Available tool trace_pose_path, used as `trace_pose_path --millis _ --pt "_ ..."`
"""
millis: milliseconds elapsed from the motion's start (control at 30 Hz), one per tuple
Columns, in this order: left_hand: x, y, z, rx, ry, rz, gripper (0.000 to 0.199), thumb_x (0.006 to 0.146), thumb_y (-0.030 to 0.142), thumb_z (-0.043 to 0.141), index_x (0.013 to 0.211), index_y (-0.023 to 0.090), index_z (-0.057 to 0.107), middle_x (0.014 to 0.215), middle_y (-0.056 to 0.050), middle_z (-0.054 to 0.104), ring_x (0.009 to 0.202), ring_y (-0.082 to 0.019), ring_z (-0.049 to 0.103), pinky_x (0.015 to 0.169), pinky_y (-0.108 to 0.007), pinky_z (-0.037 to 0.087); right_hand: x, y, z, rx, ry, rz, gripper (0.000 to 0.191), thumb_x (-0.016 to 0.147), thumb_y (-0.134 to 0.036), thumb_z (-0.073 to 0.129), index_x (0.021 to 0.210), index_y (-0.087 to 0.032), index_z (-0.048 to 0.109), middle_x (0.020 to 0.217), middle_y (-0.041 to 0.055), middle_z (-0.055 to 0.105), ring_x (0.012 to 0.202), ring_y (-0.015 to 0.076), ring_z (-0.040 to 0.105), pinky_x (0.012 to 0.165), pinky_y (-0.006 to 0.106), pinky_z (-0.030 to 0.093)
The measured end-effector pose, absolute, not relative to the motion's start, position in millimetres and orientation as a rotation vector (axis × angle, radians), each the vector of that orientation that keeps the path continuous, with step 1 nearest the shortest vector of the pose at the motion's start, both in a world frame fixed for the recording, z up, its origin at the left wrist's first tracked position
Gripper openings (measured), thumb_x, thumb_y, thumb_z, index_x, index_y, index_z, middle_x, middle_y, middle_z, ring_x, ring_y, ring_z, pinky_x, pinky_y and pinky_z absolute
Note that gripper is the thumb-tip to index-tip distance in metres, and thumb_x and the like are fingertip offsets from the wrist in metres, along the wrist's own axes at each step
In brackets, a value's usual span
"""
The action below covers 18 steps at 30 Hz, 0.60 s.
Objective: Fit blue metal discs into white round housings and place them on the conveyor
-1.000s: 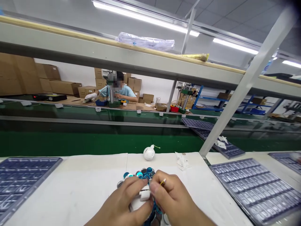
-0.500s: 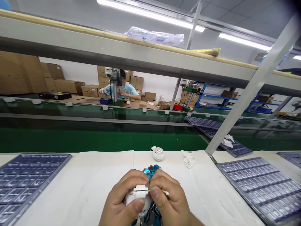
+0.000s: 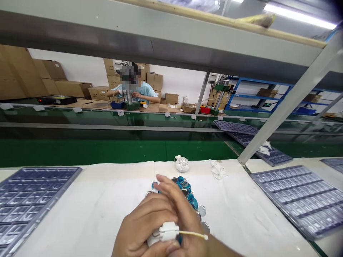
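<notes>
My left hand wraps round a white ball, mostly hidden by my fingers. A white block-shaped clip sits on the ball, facing me. From it a thin cream-coloured cable with a small white end sticks out to the right. My right hand presses its palm against the ball's right side, its fingers stretched out past my left fingertips. Beyond and beneath the hands lies a heap of blue and silver discs. Another white ball, with a lattice surface, rests farther back.
Clear plastic trays with compartments lie left and right on the white-covered table. Crumpled white paper is near the back edge. A green conveyor runs behind; a slanted post stands right. A co-worker sits opposite.
My right hand has left its pinch at the cable by the clip and now lies along the ball with fingers extended. The cable end hangs free. The view has tilted down.
</notes>
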State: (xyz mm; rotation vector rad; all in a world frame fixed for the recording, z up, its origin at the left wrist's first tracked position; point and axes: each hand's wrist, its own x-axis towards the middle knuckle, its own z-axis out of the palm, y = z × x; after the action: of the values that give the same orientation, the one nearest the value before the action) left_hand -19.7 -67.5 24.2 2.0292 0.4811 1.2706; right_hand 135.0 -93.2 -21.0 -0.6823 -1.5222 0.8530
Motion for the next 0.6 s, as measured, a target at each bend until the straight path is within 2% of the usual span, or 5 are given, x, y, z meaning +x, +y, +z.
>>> trace_pose_path --millis 167,300,433,500,600 --pt "-23.0 -76.5 28.2 2.066 0.512 1.187 0.023 0.091 0.031 0.066 0.111 0.028 0.076 0.097 -0.007 0.080 0.085 -0.027 0.073 0.075 -0.034 0.061 121.7 -96.7 -18.2 -0.525 -1.403 0.887 0.062 0.089 -0.063 0.064 0.138 -0.025 0.061 0.139 0.0136 0.061 0.122 0.0327 0.062 0.105 0.047 0.050" --pt "-18.0 -76.4 26.0 2.040 0.562 1.220 0.019 0.089 0.028 0.069 0.106 0.026 0.075 0.097 -0.006 0.078 0.083 -0.024 0.072 0.074 -0.031 0.060 113.6 -96.9 -16.6 -0.547 -1.348 0.791 0.053 0.092 -0.059 0.061 0.135 -0.028 0.063 0.134 0.0122 0.064 0.123 0.0327 0.061 0.103 0.049 0.052" --pt "-13.5 -71.8 19.9 1.953 0.509 1.243 0.022 0.097 0.039 0.059 0.111 0.028 0.071 0.102 -0.004 0.074 0.095 -0.021 0.069 0.083 -0.029 0.057 121.1 -98.7 -16.4 -0.662 -1.293 0.758 0.066 0.089 -0.071 0.056 0.139 -0.028 0.059 0.141 0.0140 0.056 0.126 0.0359 0.057 0.101 0.052 0.053" --pt "-15.4 -69.9 16.2 1.958 0.465 1.240 0.023 0.100 0.039 0.054 0.112 0.027 0.070 0.102 -0.004 0.072 0.098 -0.019 0.068 0.088 -0.028 0.055 132.0 -100.4 -12.4 -0.713 -1.345 0.774 0.054 0.097 -0.061 0.050 0.138 -0.027 0.059 0.142 0.0148 0.053 0.123 0.0337 0.059 0.092 0.048 0.057" --pt "-19.6 -68.9 10.6 1.988 0.470 1.267 0.023 0.101 0.036 0.051 0.113 0.025 0.068 0.102 -0.004 0.071 0.098 -0.018 0.066 0.090 -0.026 0.053 147.5 -102.5 -2.6 -0.813 -1.417 0.573 0.028 0.104 -0.032 0.044 0.110 -0.021 0.069 0.110 0.0130 0.062 0.099 0.0247 0.064 0.077 0.037 0.056"
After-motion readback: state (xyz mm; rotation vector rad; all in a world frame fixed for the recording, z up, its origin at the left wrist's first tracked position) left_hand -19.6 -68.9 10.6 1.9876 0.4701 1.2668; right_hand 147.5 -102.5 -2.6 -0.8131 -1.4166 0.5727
